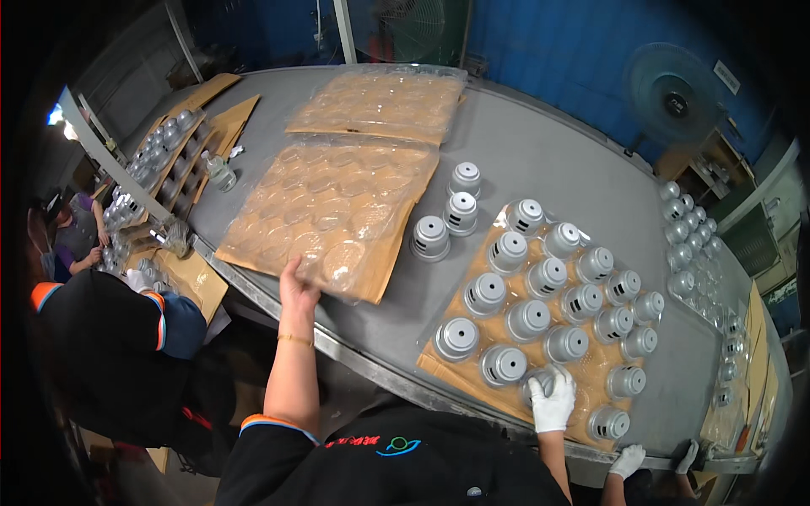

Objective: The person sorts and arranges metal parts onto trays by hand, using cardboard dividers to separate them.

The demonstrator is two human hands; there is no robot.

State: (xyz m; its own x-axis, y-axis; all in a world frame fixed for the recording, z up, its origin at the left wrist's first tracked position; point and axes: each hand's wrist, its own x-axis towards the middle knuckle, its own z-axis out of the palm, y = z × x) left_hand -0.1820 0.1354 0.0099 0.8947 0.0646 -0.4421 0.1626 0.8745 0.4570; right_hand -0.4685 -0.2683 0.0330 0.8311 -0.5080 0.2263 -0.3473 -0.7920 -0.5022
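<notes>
My bare left hand (299, 289) is at the near edge of a clear plastic blister tray (325, 198), which lies on brown cardboard. Its fingers pinch the rim, partly hidden by the hand. My right hand (553, 398), in a white glove, grips a silver cup-shaped metal part (530, 387) at the near edge of a second tray (439, 364). Several more silver stepped parts (527, 320), each with a dark hole on top, stand in rows in that tray. Between the two trays, three like parts (431, 238) stand on the grey table.
Another blister tray (380, 97) lies farther back on the grey table (548, 143). A clear bottle (221, 172) stands at left near stacked parts. More silver parts (688, 232) sit at right. A co-worker's gloved hand (627, 461) is at the near edge; a person (126, 354) works at left.
</notes>
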